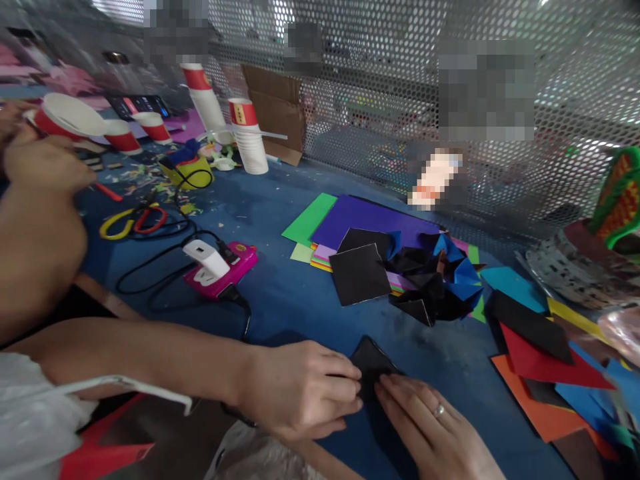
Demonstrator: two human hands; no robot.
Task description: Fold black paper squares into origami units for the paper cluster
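Note:
A small folded piece of black paper (373,363) lies on the blue table directly before me. My left hand (307,387) is closed at its left edge, with curled fingertips touching it. From the right, my right hand (430,423), with a ring on one finger, grips its lower right edge; the fingers are close together and the thumb is hidden. Beyond the hands lie a square of black paper (360,275) and a heap of folded black and blue paper pieces (433,300). Under these are a purple sheet (373,220) and a green sheet (310,217).
Left of the paper sits a pink power strip (220,285) with a white plug and black cords. Scissors (133,221), a yellow cup (193,172) and stacked paper cups (249,143) stand beyond. Another person's arm (37,247) reaches in at left. Coloured sheets (523,393) lie right, by a mesh partition (370,120).

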